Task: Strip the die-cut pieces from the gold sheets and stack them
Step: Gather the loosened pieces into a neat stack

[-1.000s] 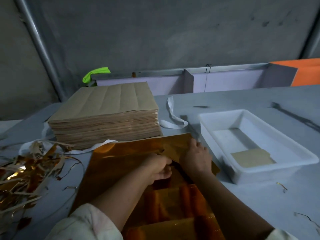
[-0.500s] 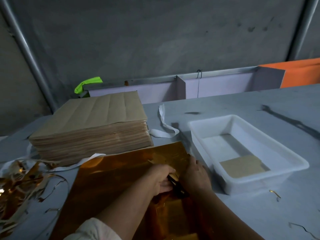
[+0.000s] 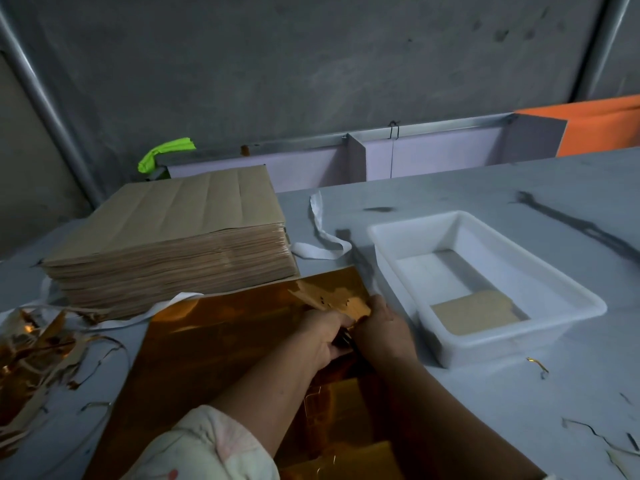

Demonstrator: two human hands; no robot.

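Note:
A large gold sheet (image 3: 221,341) lies on the grey table in front of me. My left hand (image 3: 322,336) and my right hand (image 3: 382,330) are close together at its far right corner, fingers curled on the sheet's material where a torn flap (image 3: 332,294) lifts up. A dark gap shows between the hands. What exactly each finger pinches is hidden. A white plastic tray (image 3: 571,292) to the right holds a flat stack of brown die-cut pieces (image 3: 474,311). Loose gold pieces (image 3: 349,417) lie under my forearms.
A thick stack of brown-backed sheets (image 3: 173,237) stands at the back left. Gold and brown waste strips (image 3: 31,362) pile up at the left edge. A white strap (image 3: 322,233) lies behind the sheet. Small scraps (image 3: 536,363) dot the table at right.
The view has tilted up and shifted, so the table things sit lower in the frame. Both hands stay together at the sheet's far right corner, and the torn flap there has lifted more.

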